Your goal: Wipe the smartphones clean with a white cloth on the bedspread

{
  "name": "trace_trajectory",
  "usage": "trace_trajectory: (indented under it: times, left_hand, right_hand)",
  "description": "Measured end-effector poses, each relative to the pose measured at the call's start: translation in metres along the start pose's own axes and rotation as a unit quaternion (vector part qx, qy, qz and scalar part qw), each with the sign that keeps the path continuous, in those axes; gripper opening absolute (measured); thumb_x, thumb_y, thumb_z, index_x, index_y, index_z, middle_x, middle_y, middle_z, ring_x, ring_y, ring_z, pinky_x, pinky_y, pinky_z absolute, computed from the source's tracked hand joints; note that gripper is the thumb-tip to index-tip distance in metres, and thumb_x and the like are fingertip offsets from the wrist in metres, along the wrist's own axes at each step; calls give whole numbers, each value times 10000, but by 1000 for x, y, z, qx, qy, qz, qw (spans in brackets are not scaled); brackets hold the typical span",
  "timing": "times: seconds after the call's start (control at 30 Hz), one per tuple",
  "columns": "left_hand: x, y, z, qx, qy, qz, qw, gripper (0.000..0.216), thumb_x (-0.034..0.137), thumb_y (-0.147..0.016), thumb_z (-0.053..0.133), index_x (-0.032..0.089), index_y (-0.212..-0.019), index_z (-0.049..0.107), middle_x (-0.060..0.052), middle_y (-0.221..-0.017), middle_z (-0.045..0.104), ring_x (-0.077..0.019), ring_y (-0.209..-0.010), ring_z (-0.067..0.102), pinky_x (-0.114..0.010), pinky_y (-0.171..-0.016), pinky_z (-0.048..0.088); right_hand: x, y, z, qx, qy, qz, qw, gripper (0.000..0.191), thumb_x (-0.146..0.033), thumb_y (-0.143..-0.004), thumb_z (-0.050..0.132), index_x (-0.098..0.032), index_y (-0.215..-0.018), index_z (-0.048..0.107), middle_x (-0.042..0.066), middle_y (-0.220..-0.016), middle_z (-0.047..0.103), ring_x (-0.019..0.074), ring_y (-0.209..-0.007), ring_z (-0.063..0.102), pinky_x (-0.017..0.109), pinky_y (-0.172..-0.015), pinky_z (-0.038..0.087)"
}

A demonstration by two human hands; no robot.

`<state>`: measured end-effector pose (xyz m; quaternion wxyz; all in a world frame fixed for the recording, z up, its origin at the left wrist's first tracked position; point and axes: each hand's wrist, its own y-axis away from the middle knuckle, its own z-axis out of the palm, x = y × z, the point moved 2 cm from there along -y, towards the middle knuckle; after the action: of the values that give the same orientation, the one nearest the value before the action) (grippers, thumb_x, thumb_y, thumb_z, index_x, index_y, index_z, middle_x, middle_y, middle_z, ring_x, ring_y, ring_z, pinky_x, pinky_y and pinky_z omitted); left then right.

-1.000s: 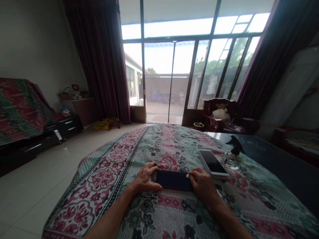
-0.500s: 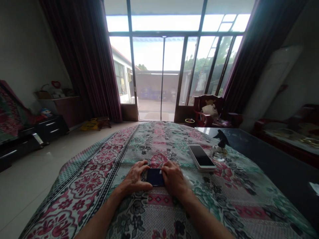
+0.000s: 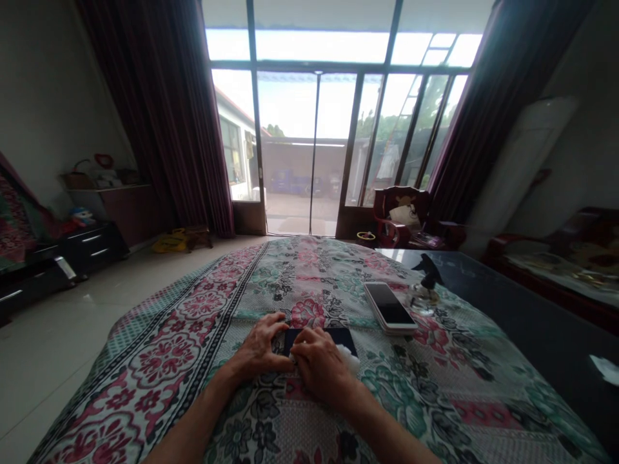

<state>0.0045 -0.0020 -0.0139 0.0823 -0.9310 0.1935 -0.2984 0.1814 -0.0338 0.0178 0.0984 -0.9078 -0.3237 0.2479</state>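
Observation:
A dark-screened smartphone (image 3: 344, 336) lies flat on the patterned cloth (image 3: 309, 425), its middle covered by my right hand. My left hand (image 3: 260, 346) grips its left end, with the fingers at the far edge and the thumb near the close edge. My right hand (image 3: 322, 362) is closed around a wad of white tissue (image 3: 349, 359), pressed onto the screen's left half. Part of the tissue sticks out beyond the right side of that hand, over the phone's near right corner.
To the right lies a white-framed phone (image 3: 389, 305), apparently stacked on another white slab. Beside it stands a clear spray bottle (image 3: 425, 298) with a black trigger head. A dark tabletop (image 3: 488, 283) extends on the right, with a white paper (image 3: 604, 368) near its edge.
My right hand has moved left and slightly toward me across the screen with the tissue, uncovering the phone's right end. My left hand stays at the left end.

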Motion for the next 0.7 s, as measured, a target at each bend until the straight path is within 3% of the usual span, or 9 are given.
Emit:
trace_trajectory:
  times: [0.13, 0.37, 0.53, 0.7]
  left_hand:
    - [-1, 1, -2, -29, -1, -1, 1000, 710, 363, -511, 831, 197, -1165, 611, -121, -1416, 435, -337, -1321, 352, -458, -1103, 291]
    - [-4, 1, -14, -111, 42, 7, 993, 702, 289, -590, 773, 210, -1252, 554, -105, -1475, 351, -326, -1376, 248, -471, -1127, 231]
    - [-2, -1, -16, -106, 65, 0, 992, 669, 259, -577, 777, 198, -1212, 578, -102, -1459, 365, -318, -1365, 265, -441, -1132, 233]
    - [-1, 0, -15, -100, 71, -6, 992, 630, 247, -570, 787, 196, -1171, 604, -103, -1446, 382, -312, -1354, 287, -422, -1124, 252]
  right_hand:
    - [4, 7, -5, 1, -10, -16, 1000, 217, -179, -885, 494, -257, -905, 696, 1, -979, 638, 152, -916, 534, 279, -866, 352]
    - [21, -29, 15, 48, -30, 11, 998, 209, -140, -877, 482, -221, -888, 674, 26, -923, 631, 152, -889, 563, 251, -840, 381]
    - [26, -43, 25, 100, -18, 69, 992, 153, -106, -815, 524, -184, -886, 635, 48, -917, 601, 162, -839, 557, 256, -773, 401]
    - [16, -33, 21, 70, -15, 29, 997, 176, -166, -872, 510, -211, -778, 652, 27, -867, 617, 152, -854, 555, 256, -792, 388]
